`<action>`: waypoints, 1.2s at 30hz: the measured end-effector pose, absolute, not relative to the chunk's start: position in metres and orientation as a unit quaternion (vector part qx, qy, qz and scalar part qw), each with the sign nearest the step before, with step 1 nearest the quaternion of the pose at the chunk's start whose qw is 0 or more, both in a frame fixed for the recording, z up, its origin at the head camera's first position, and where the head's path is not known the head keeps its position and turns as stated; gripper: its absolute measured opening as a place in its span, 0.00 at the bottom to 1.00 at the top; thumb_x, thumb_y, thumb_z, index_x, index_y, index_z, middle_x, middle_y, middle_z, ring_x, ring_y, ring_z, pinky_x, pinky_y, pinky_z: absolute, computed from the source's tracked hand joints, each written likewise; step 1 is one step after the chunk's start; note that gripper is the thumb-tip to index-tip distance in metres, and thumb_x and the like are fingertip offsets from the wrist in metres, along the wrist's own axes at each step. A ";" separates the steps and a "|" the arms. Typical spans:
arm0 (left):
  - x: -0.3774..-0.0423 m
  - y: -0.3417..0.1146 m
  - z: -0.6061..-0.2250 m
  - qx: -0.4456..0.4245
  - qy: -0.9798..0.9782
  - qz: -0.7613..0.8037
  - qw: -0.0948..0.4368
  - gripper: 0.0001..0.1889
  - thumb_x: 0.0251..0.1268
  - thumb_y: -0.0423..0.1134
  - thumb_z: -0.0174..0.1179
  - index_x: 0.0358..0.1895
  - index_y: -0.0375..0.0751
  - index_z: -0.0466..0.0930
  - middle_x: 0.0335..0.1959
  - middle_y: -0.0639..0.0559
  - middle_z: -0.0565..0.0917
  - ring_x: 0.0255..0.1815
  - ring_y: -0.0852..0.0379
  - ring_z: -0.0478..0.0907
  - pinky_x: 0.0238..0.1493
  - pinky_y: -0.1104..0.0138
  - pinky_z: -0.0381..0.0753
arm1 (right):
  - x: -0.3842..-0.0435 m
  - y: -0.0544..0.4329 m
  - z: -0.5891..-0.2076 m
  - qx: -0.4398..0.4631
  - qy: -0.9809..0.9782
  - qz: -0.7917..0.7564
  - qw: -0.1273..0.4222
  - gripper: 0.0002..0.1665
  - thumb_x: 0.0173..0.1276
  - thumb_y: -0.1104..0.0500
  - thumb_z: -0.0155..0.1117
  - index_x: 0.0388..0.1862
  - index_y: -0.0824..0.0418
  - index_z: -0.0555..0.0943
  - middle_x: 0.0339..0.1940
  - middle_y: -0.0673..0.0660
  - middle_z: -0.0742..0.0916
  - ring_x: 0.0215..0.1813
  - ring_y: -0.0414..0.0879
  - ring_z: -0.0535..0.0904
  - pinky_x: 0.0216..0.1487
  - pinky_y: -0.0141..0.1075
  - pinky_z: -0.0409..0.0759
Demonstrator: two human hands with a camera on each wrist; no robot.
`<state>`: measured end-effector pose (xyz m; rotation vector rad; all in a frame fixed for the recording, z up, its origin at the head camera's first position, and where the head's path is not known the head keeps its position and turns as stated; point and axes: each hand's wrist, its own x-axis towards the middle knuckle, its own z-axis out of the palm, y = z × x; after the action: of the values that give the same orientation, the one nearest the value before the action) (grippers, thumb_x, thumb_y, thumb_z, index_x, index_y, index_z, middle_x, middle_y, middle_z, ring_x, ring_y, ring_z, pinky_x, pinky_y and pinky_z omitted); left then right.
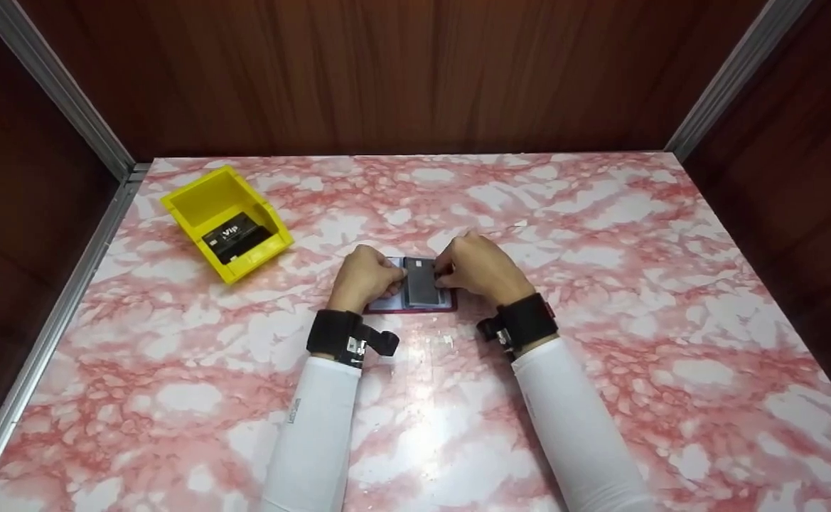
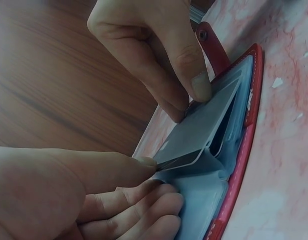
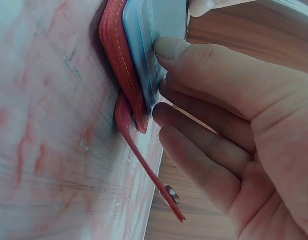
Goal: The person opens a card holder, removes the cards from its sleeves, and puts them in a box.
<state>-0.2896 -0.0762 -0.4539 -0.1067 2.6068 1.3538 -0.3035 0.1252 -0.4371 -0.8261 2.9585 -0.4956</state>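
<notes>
A red card holder (image 1: 411,311) with clear plastic sleeves (image 2: 206,195) lies spread out on the table. A dark card (image 1: 424,284) sits at least partly within one raised sleeve on its right half. My left hand (image 1: 365,276) pinches the card's edge near the holder's middle fold, thumb on top, as the left wrist view shows. At the outer edge, my right hand (image 1: 483,267) pinches the sleeve between thumb (image 3: 171,48) and forefinger; whether it also grips the card cannot be told. The holder's red strap (image 3: 144,162), with a metal snap, hangs loose past the outer side.
A yellow bin (image 1: 227,224) stands at the back left of the marbled table (image 1: 600,398). Inside it lie black cards (image 1: 234,235), one marked "Vip". Dark wood-grain panels (image 1: 401,78) close off the back and both sides.
</notes>
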 end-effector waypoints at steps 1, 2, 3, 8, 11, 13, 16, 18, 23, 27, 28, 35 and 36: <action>-0.289 -0.076 -0.454 -0.034 0.883 0.458 0.098 0.10 0.53 0.44 0.66 0.25 0.40 0.84 0.22 0.46 0.86 0.22 0.55 0.83 0.19 0.72 0.76 | -0.304 0.125 -0.437 -0.269 0.950 -0.159 0.014 0.10 0.50 0.54 0.74 0.33 0.51 0.88 0.30 0.46 0.89 0.37 0.41 0.77 0.47 0.36 0.71; -0.289 -0.077 -0.455 -0.033 0.883 0.458 0.096 0.10 0.53 0.44 0.66 0.25 0.40 0.84 0.22 0.46 0.86 0.22 0.55 0.83 0.18 0.72 0.76 | -0.304 0.125 -0.437 -0.275 0.948 -0.158 0.012 0.09 0.50 0.54 0.74 0.33 0.52 0.88 0.30 0.46 0.89 0.36 0.40 0.78 0.48 0.37 0.70; -0.289 -0.077 -0.455 -0.031 0.883 0.458 0.094 0.10 0.53 0.44 0.66 0.25 0.40 0.84 0.22 0.47 0.86 0.22 0.56 0.83 0.18 0.73 0.76 | -0.304 0.125 -0.437 -0.279 0.947 -0.158 0.011 0.09 0.51 0.54 0.73 0.33 0.52 0.88 0.29 0.46 0.89 0.35 0.40 0.78 0.48 0.37 0.69; -0.290 -0.077 -0.458 -0.031 0.880 0.465 0.093 0.11 0.53 0.44 0.65 0.25 0.39 0.84 0.21 0.47 0.86 0.20 0.57 0.82 0.18 0.73 0.76 | -0.304 0.124 -0.438 -0.292 0.943 -0.160 0.006 0.08 0.51 0.53 0.73 0.32 0.52 0.88 0.28 0.46 0.89 0.33 0.38 0.81 0.52 0.38 0.67; -0.290 -0.077 -0.458 -0.036 0.878 0.467 0.096 0.10 0.53 0.44 0.65 0.25 0.39 0.84 0.21 0.47 0.86 0.19 0.57 0.82 0.18 0.73 0.76 | -0.304 0.124 -0.439 -0.294 0.942 -0.161 0.006 0.08 0.51 0.54 0.73 0.31 0.52 0.88 0.28 0.46 0.88 0.33 0.38 0.81 0.54 0.38 0.67; -0.290 -0.077 -0.458 -0.038 0.878 0.467 0.097 0.10 0.53 0.44 0.64 0.24 0.40 0.84 0.21 0.47 0.86 0.19 0.57 0.82 0.17 0.73 0.76 | -0.304 0.123 -0.440 -0.297 0.941 -0.160 0.005 0.07 0.51 0.54 0.73 0.31 0.52 0.88 0.28 0.45 0.88 0.33 0.38 0.80 0.54 0.38 0.68; -0.290 -0.077 -0.457 -0.041 0.878 0.467 0.098 0.10 0.53 0.44 0.65 0.24 0.40 0.84 0.21 0.47 0.85 0.19 0.57 0.81 0.17 0.72 0.75 | -0.304 0.123 -0.440 -0.300 0.941 -0.157 0.002 0.06 0.51 0.54 0.73 0.30 0.51 0.88 0.28 0.45 0.88 0.33 0.38 0.80 0.51 0.37 0.70; -0.290 -0.077 -0.457 -0.042 0.878 0.466 0.100 0.10 0.53 0.44 0.65 0.23 0.41 0.84 0.20 0.48 0.85 0.19 0.57 0.81 0.17 0.72 0.75 | -0.303 0.123 -0.440 -0.299 0.941 -0.157 0.001 0.06 0.51 0.54 0.73 0.29 0.51 0.88 0.28 0.45 0.88 0.33 0.38 0.79 0.47 0.37 0.73; -0.291 -0.078 -0.458 -0.051 0.871 0.476 0.109 0.09 0.53 0.43 0.65 0.24 0.41 0.83 0.21 0.47 0.85 0.20 0.57 0.82 0.19 0.71 0.78 | -0.303 0.122 -0.439 -0.290 0.944 -0.157 0.009 0.06 0.52 0.54 0.72 0.30 0.51 0.88 0.29 0.45 0.88 0.34 0.39 0.80 0.46 0.37 0.75; -0.293 -0.079 -0.458 -0.059 0.859 0.494 0.118 0.08 0.53 0.41 0.65 0.25 0.39 0.83 0.22 0.46 0.85 0.20 0.57 0.82 0.24 0.68 0.82 | -0.303 0.122 -0.439 -0.281 0.946 -0.159 0.017 0.07 0.52 0.53 0.72 0.31 0.51 0.88 0.28 0.46 0.88 0.34 0.38 0.80 0.50 0.37 0.72; -0.294 -0.079 -0.459 -0.061 0.855 0.500 0.122 0.08 0.54 0.40 0.65 0.26 0.39 0.83 0.22 0.46 0.85 0.20 0.57 0.82 0.25 0.68 0.83 | -0.303 0.121 -0.439 -0.279 0.947 -0.159 0.018 0.07 0.52 0.53 0.72 0.31 0.51 0.88 0.28 0.45 0.88 0.33 0.39 0.80 0.50 0.38 0.71; -0.295 -0.082 -0.459 -0.078 0.802 0.575 0.141 0.07 0.54 0.34 0.65 0.31 0.32 0.82 0.21 0.44 0.84 0.20 0.57 0.82 0.28 0.65 0.85 | -0.303 0.121 -0.439 -0.302 0.941 -0.153 0.005 0.03 0.53 0.54 0.72 0.27 0.51 0.88 0.23 0.43 0.87 0.28 0.38 0.78 0.66 0.45 0.63; -0.295 -0.083 -0.458 -0.080 0.798 0.580 0.141 0.07 0.54 0.34 0.65 0.31 0.32 0.82 0.21 0.44 0.84 0.20 0.56 0.82 0.28 0.65 0.85 | -0.303 0.121 -0.439 -0.304 0.940 -0.154 0.003 0.03 0.52 0.54 0.72 0.26 0.51 0.87 0.23 0.43 0.86 0.28 0.38 0.78 0.63 0.43 0.65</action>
<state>-0.2953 -0.0828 -0.4583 -0.2321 2.3033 1.6755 -0.3031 0.1210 -0.4388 -0.9520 2.9477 -0.4825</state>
